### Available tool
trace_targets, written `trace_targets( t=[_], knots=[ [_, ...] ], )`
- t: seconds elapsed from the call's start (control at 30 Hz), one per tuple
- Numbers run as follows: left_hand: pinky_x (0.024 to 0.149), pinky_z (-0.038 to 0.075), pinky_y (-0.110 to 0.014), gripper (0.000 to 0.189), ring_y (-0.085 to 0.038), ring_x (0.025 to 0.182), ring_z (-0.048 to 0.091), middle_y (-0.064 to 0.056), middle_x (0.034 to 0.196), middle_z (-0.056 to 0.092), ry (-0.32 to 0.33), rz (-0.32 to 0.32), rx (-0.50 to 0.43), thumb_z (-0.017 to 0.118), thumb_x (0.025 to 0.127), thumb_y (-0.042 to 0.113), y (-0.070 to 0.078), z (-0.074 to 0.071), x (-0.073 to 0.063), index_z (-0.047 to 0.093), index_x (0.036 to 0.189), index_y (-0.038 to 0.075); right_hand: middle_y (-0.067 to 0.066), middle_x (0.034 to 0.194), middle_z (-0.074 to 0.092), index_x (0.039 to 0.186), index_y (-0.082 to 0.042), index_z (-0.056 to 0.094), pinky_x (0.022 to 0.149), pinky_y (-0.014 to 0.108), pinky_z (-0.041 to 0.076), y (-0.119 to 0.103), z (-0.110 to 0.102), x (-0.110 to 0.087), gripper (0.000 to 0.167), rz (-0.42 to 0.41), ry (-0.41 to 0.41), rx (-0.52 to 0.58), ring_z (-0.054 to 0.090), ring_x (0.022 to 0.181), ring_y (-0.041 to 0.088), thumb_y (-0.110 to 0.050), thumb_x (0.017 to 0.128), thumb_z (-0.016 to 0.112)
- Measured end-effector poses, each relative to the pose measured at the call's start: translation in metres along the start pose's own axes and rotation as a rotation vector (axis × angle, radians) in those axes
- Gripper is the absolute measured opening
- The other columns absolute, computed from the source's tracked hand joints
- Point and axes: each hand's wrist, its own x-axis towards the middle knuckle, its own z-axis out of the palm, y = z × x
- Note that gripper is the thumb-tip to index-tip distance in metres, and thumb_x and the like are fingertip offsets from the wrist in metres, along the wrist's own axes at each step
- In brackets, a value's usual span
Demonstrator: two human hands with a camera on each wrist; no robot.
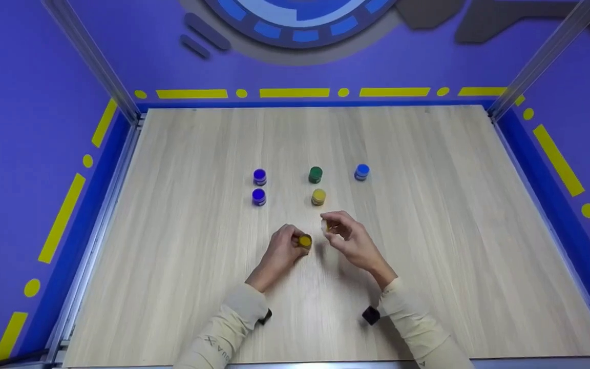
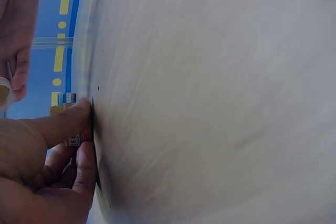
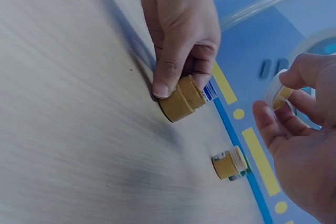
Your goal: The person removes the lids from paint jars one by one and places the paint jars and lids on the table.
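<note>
An uncapped paint jar (image 3: 177,104), filled with ochre-yellow paint, stands on the table with its threaded rim bare. My left hand (image 1: 282,249) grips it between thumb and fingers from the left side. Raised a little to the right, my right hand (image 1: 352,241) pinches a clear lid (image 3: 277,91) by its edge, yellow paint showing on it. Just beyond both hands sits a capped yellow paint jar (image 1: 318,197). In the left wrist view the fingers cover most of the held jar.
Behind the yellow jar is a green jar (image 1: 315,175), with a blue jar (image 1: 361,172) to its right. Two purple jars, one in front (image 1: 258,197) and one behind (image 1: 259,177), stand at left. Blue-violet walls enclose the wooden table (image 1: 197,154) at back and sides.
</note>
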Motion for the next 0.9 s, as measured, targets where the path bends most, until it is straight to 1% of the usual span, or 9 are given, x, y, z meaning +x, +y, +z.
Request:
trace_targets(
  t=[0.1, 0.2, 0.27, 0.37, 0.47, 0.5, 0.63, 0.77, 0.9],
  knots=[
    [0.08, 0.055, -0.03, 0.03, -0.021, 0.091, 0.064, -0.007, 0.099, 0.062, -0.002, -0.005, -0.01, 0.083, 0.079, -0.005, 0.001, 0.001, 0.001, 0.065, 0.102, 0.0, 0.027, 0.126, 0.058, 0.134, 0.011, 0.059, 0.094, 0.024, 0.05, -0.002, -0.007, -0.004, 0.039, 0.038, 0.028, 0.094, 0.06, 0.108, 0.026, 0.007, 0.095, 0.067],
    [0.08, 0.055, -0.03, 0.03, -0.022, 0.091, 0.065, -0.007, 0.098, 0.062, 0.0, -0.003, -0.016, 0.082, 0.078, -0.006, 0.001, 0.002, 0.002, 0.065, 0.101, -0.001, 0.021, 0.126, 0.059, 0.134, 0.013, 0.058, 0.094, 0.025, 0.051, -0.004, -0.013, -0.007, 0.039, 0.069, 0.049, 0.179, 0.063, 0.109, 0.02, 0.006, 0.096, 0.066],
    [0.081, 0.055, -0.031, 0.029, -0.022, 0.091, 0.064, -0.008, 0.099, 0.061, -0.002, -0.009, -0.015, 0.082, 0.078, -0.006, 0.002, 0.002, 0.002, 0.065, 0.101, -0.001, 0.022, 0.125, 0.06, 0.134, 0.016, 0.055, 0.094, 0.025, 0.052, -0.005, -0.017, -0.01, 0.04, 0.069, 0.06, 0.237, 0.064, 0.109, 0.019, 0.006, 0.096, 0.065],
    [0.082, 0.055, -0.032, 0.029, -0.022, 0.093, 0.065, -0.009, 0.101, 0.061, -0.012, -0.026, -0.02, 0.082, 0.08, -0.006, 0.003, 0.002, 0.002, 0.064, 0.102, -0.001, 0.02, 0.123, 0.062, 0.134, 0.019, 0.051, 0.095, 0.027, 0.052, -0.007, -0.024, -0.015, 0.043, 0.072, 0.081, 0.354, 0.066, 0.11, 0.019, 0.004, 0.097, 0.066],
    [0.083, 0.055, -0.033, 0.029, -0.024, 0.095, 0.065, -0.01, 0.103, 0.06, -0.023, -0.042, -0.013, 0.081, 0.082, -0.005, 0.005, 0.003, 0.002, 0.062, 0.104, 0.0, 0.018, 0.123, 0.063, 0.133, 0.017, 0.05, 0.099, 0.03, 0.052, -0.008, -0.03, -0.02, 0.042, 0.08, 0.104, 0.45, 0.066, 0.113, 0.02, 0.004, 0.097, 0.066],
    [0.084, 0.055, -0.033, 0.029, -0.024, 0.096, 0.065, -0.01, 0.104, 0.06, -0.024, -0.047, -0.006, 0.081, 0.083, -0.005, 0.006, 0.003, 0.002, 0.062, 0.104, 0.0, 0.015, 0.123, 0.064, 0.133, 0.015, 0.051, 0.099, 0.031, 0.051, -0.008, -0.032, -0.021, 0.041, 0.087, 0.113, 0.48, 0.066, 0.114, 0.021, 0.006, 0.096, 0.066],
    [0.085, 0.055, -0.034, 0.03, -0.024, 0.098, 0.063, -0.01, 0.105, 0.059, -0.016, -0.06, 0.03, 0.081, 0.083, -0.005, 0.008, 0.004, -0.001, 0.061, 0.105, 0.0, 0.011, 0.123, 0.063, 0.131, 0.01, 0.054, 0.099, 0.033, 0.052, -0.009, -0.039, -0.027, 0.037, 0.09, 0.145, 0.512, 0.065, 0.115, 0.021, 0.009, 0.096, 0.064],
    [0.086, 0.054, -0.037, 0.03, -0.025, 0.098, 0.061, -0.01, 0.104, 0.058, -0.009, -0.06, 0.068, 0.081, 0.082, -0.006, 0.01, 0.004, -0.002, 0.062, 0.105, -0.001, 0.012, 0.124, 0.062, 0.13, 0.009, 0.054, 0.096, 0.033, 0.054, -0.008, -0.047, -0.032, 0.036, 0.084, 0.169, 0.514, 0.064, 0.114, 0.021, 0.011, 0.095, 0.063],
    [0.088, 0.052, -0.04, 0.029, -0.025, 0.098, 0.059, -0.009, 0.103, 0.059, -0.018, -0.061, 0.121, 0.082, 0.083, -0.004, 0.013, 0.003, -0.001, 0.062, 0.103, 0.0, 0.012, 0.121, 0.061, 0.128, 0.01, 0.054, 0.093, 0.035, 0.055, -0.005, -0.054, -0.041, 0.035, 0.09, 0.185, 0.518, 0.067, 0.11, 0.023, 0.01, 0.095, 0.065]
  ],
)
